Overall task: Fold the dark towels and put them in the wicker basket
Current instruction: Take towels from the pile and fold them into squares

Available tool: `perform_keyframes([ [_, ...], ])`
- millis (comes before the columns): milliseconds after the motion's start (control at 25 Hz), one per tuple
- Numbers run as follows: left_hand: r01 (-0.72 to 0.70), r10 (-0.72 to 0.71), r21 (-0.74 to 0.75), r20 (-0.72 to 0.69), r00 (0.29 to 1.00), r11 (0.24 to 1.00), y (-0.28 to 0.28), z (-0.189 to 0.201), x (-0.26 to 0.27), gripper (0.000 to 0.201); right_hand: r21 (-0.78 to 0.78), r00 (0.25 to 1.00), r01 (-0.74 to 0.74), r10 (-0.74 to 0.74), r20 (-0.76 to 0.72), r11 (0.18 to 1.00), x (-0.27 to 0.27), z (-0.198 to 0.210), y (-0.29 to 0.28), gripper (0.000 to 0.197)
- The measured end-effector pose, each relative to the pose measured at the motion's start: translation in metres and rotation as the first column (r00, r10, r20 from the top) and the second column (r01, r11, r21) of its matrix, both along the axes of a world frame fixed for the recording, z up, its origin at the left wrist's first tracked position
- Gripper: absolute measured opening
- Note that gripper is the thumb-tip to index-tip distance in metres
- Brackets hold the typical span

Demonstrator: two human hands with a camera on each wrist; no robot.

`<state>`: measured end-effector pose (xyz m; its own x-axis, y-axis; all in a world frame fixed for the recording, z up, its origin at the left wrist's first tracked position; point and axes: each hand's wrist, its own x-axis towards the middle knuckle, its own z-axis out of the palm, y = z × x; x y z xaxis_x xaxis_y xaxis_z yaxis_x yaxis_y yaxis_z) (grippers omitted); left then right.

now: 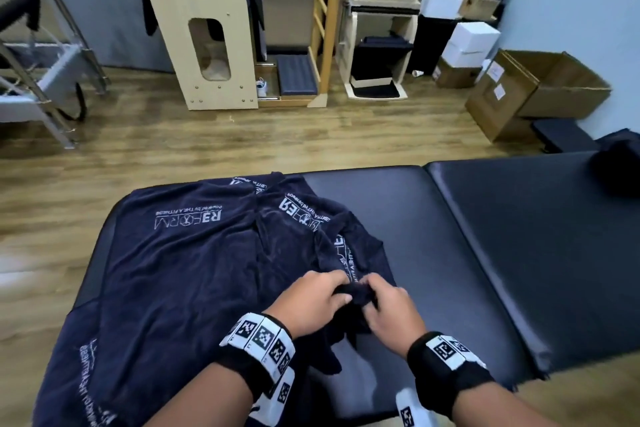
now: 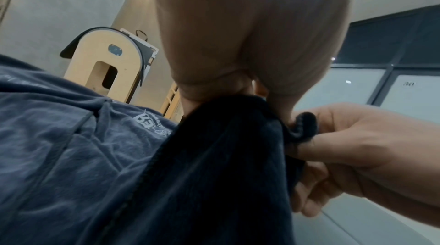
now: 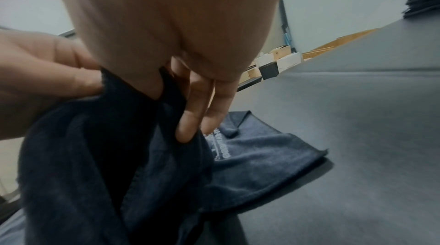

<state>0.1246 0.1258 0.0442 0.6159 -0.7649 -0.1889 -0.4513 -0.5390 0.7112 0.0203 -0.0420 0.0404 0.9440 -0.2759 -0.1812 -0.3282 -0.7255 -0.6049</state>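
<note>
While both hands are bunched together at about 6 o'clock on the padded table, the grip is looking like the weak point here. The left hand and the right hand are each pinching the same little gathered bit of the crumpled towel, fingers curled round the edge and nearly touching each other. In the right wrist view a couple of the right hand's fingers are sticking out straight along the cloth, so I'm guessing only the thumb and one finger are really doing the holding.

What I think could go wrong: they're holding a wad, not two corners, so if they're lifting from here the towel is probably going to hang twisted and fold lopsided. It's also lying partly over the flat towel that's spreading out toward 9 o'clock, so pulling up may be dragging that one along or off the table edge.

Wicker basket isn't showing anywhere in these shots, so can't say how far the carry is. Nothing is folded yet as far as I can see.
</note>
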Motion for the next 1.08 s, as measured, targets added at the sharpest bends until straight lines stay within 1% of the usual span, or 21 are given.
perform_keyframes([
  [80, 0.077, -0.077, 0.056, -0.012, 0.997, 0.995, -0.016, 0.005, -0.013, 0.025, 0.053, 0.999, 0.038, -0.040, 0.023, 0.998, -0.015, 0.000, -0.022, 0.031],
  [160, 0.139, -0.142, 0.128, 0.019, 0.990, 0.982, -0.038, 0.008, -0.030, 0.027, 0.083, 0.994, 0.051, -0.058, 0.088, 0.995, -0.029, 0.005, -0.045, 0.033],
  [240, 0.141, -0.152, 0.163, 0.058, 0.987, 0.977, -0.065, 0.010, -0.047, 0.021, 0.081, 0.990, 0.047, -0.058, 0.131, 0.996, -0.043, 0.008, -0.072, 0.031],
  [360, 0.062, -0.076, 0.185, 0.073, 0.994, 0.981, -0.100, 0.016, -0.067, 0.014, 0.062, 0.976, 0.100, -0.110, 0.186, 0.993, -0.066, 0.015, -0.118, 0.030],
  [440, -0.026, 0.017, 0.172, 0.050, 0.999, 0.985, -0.125, 0.022, -0.080, 0.018, 0.093, 0.957, 0.179, -0.195, 0.213, 0.980, -0.085, 0.017, -0.158, 0.033],
  [560, -0.136, 0.130, 0.096, 0.066, 0.989, 0.986, -0.164, 0.034, -0.096, 0.016, 0.086, 0.932, 0.285, -0.297, 0.207, 0.955, -0.109, 0.017, -0.216, 0.036],
  [640, -0.157, 0.155, 0.014, 0.096, 0.983, 0.987, -0.192, 0.042, -0.105, 0.014, 0.059, 0.921, 0.326, -0.331, 0.204, 0.944, -0.124, 0.017, -0.243, 0.034],
  [680, -0.153, 0.153, -0.016, 0.110, 0.982, 0.988, -0.203, 0.046, -0.108, 0.012, 0.042, 0.926, 0.311, -0.313, 0.213, 0.949, -0.128, 0.018, -0.249, 0.034],
  [720, -0.139, 0.142, -0.032, 0.120, 0.983, 0.990, -0.218, 0.052, -0.113, 0.010, 0.041, 0.940, 0.261, -0.264, 0.214, 0.964, -0.133, 0.021, -0.253, 0.037],
  [800, -0.093, 0.099, -0.046, 0.140, 0.985, 0.995, -0.242, 0.061, -0.121, 0.008, 0.072, 0.973, 0.067, -0.082, 0.215, 0.995, -0.140, 0.030, -0.248, 0.052],
  [840, -0.055, 0.059, -0.035, 0.146, 0.988, 0.998, -0.252, 0.063, -0.124, 0.009, 0.069, 0.978, -0.025, 0.011, 0.206, 0.997, -0.139, 0.031, -0.243, 0.056],
  [880, -0.015, 0.017, -0.018, 0.145, 0.989, 1.000, -0.260, 0.065, -0.126, 0.010, 0.052, 0.978, -0.085, 0.074, 0.193, 0.995, -0.135, 0.032, -0.239, 0.051],
  [920, 0.023, -0.023, -0.001, 0.149, 0.989, 1.000, -0.266, 0.065, -0.124, 0.012, 0.024, 0.980, -0.102, 0.096, 0.176, 0.994, -0.128, 0.032, -0.237, 0.039],
  [1000, 0.072, -0.076, 0.028, 0.169, 0.983, 0.997, -0.270, 0.064, -0.114, 0.015, -0.036, 0.989, -0.053, 0.057, 0.138, 0.998, -0.112, 0.033, -0.243, 0.022],
  [1080, 0.078, -0.095, 0.079, 0.237, 0.967, 0.994, -0.274, 0.069, -0.093, 0.015, -0.069, 0.997, 0.020, -0.015, 0.076, 0.997, -0.100, 0.037, -0.261, 0.016],
])
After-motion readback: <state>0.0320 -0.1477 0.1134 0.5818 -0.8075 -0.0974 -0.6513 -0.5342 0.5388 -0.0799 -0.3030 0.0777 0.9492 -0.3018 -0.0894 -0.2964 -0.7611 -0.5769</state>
